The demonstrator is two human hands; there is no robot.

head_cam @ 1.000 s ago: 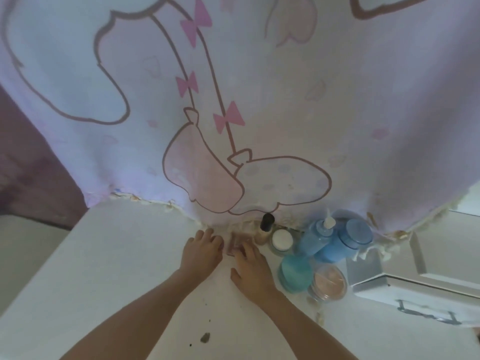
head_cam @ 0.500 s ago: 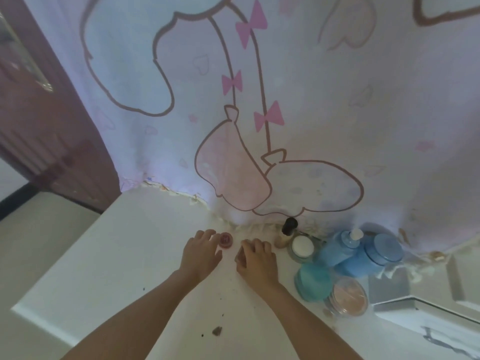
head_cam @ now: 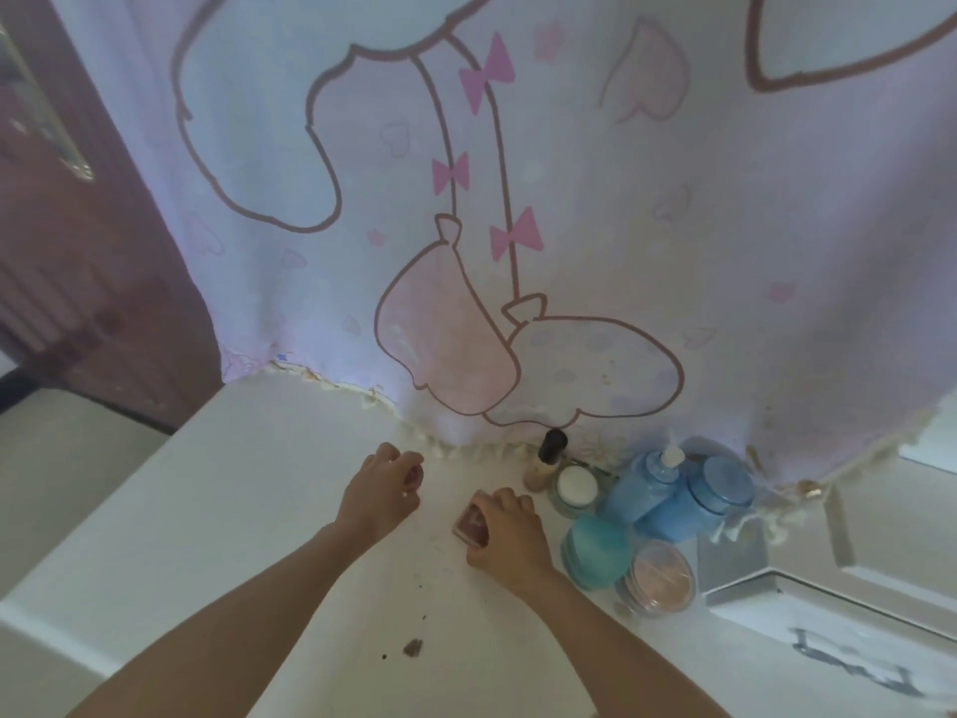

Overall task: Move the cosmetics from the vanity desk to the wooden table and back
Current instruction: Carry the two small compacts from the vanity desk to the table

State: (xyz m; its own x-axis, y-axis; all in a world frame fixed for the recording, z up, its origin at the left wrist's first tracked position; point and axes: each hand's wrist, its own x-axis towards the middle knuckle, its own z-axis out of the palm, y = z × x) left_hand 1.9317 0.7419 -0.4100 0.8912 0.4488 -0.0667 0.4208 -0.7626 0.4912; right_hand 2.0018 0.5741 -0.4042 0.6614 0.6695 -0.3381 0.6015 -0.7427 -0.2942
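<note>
Pink compact (head_cam: 470,527) tilted, held; red pot (head_cam: 414,476) pinched.

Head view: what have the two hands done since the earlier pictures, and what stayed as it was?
The left hand has curled round the small red pot, which lay free at its fingertips half a second ago. The right hand now grips the pink square compact and has drawn it back from the curtain. The blue bottles and the jars on the right stayed in place.
</note>
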